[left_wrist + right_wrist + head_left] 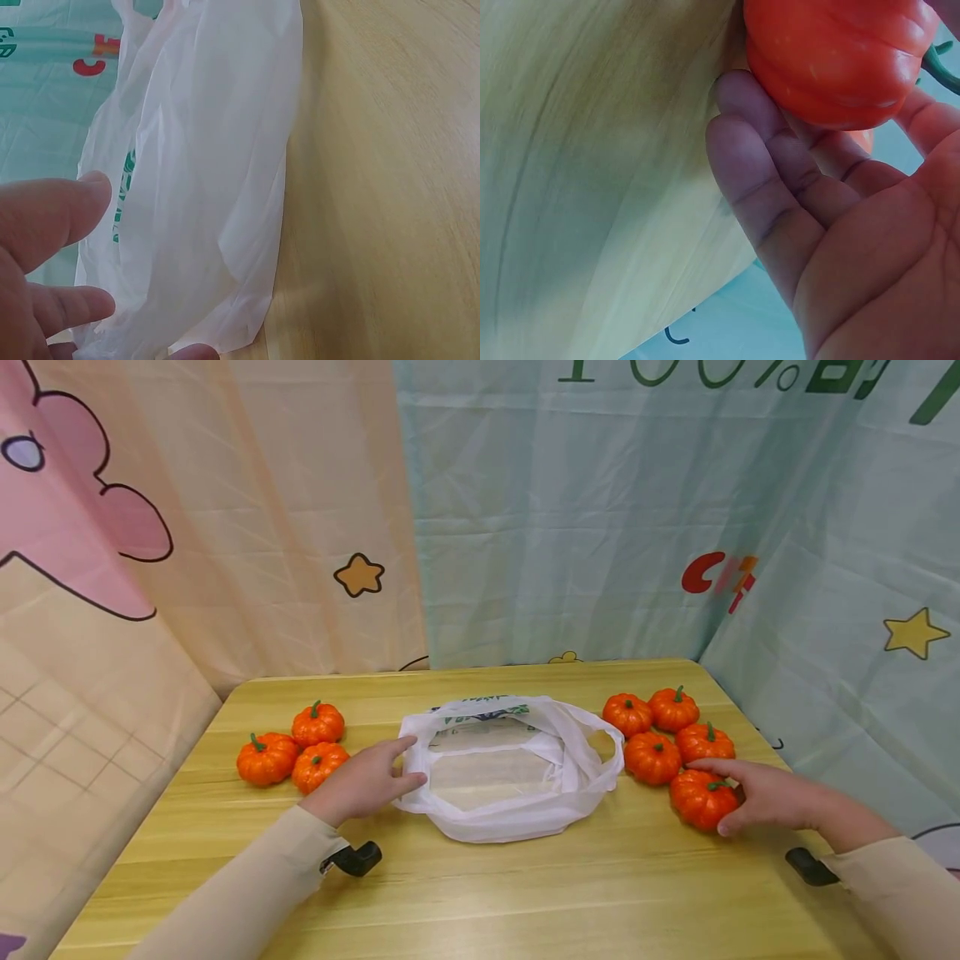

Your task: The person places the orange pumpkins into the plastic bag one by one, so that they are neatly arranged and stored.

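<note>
Head view: right hand [783,795] cupped a likely light, slick pumpkin [697,802], best side-gripped; relaxed left hand [363,783] lay by bag [502,824]

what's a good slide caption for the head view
Left hand at an open white plastic bag, right hand at an orange pumpkin, seven more pumpkins flanking the bag.

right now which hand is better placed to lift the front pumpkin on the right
The right hand, most likely: it curves around one side of the front pumpkin, while the left hand is farther off, by the white bag's left side.
</note>
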Motion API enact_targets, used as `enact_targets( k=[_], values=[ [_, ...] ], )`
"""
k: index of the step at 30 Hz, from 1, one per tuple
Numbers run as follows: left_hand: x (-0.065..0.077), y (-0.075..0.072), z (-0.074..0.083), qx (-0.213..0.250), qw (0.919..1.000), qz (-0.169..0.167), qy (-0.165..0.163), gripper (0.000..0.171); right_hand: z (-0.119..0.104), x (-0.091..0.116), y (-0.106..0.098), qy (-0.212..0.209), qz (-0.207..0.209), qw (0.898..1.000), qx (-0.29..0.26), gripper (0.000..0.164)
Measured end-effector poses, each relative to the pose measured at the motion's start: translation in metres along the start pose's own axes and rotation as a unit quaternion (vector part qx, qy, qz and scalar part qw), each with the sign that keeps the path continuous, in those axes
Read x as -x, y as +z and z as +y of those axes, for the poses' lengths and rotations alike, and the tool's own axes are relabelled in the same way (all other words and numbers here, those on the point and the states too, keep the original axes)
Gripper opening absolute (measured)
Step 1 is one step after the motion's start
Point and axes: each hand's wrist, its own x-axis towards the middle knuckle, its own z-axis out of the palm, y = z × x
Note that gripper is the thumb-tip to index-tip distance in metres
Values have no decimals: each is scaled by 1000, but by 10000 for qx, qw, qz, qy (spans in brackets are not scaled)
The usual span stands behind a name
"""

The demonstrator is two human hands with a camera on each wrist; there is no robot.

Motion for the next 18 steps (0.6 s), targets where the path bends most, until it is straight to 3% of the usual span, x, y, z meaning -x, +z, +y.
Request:
enact_targets(
  k=[9, 18],
  values=[
    [0, -1, 0, 112, 9999, -23, -64, 78, 3, 1, -7, -155, 135, 9997, 89, 84],
    [2, -2, 2, 56, 10000, 18, -22, 76, -10, 1, -31, -128, 226, 9993, 266, 84]
  ],
)
